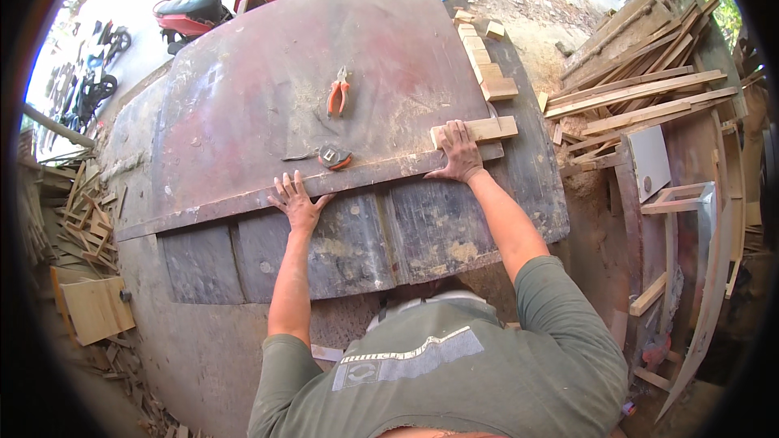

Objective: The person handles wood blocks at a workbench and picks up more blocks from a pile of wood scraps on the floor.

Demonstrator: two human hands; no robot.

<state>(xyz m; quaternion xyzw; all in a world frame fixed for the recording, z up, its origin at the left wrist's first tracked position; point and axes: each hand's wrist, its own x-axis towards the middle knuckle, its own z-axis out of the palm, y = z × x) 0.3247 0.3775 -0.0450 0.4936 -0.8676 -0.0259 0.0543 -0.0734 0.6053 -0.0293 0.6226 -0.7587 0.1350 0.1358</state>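
Observation:
My right hand [460, 154] rests over a short pale wooden block [497, 128], its fingers pressed on the block and its thumb spread to the left. The block lies at the right end of a long straight bar [203, 208] along the near edge of the worktable [251, 97]. My left hand [299, 204] lies on the same bar farther left, fingers spread, with nothing in it. Between the hands, just beyond the bar, is a black and orange tape measure [333, 157]. Farther off lie pliers [338, 94] with orange handles.
A row of small wooden blocks [480, 57] runs along the table's right side. Long wood strips [633, 97] are piled at the right, above a wooden frame [677, 199]. Scrap wood [85, 219] covers the ground at left. A red scooter [191, 16] stands beyond the table.

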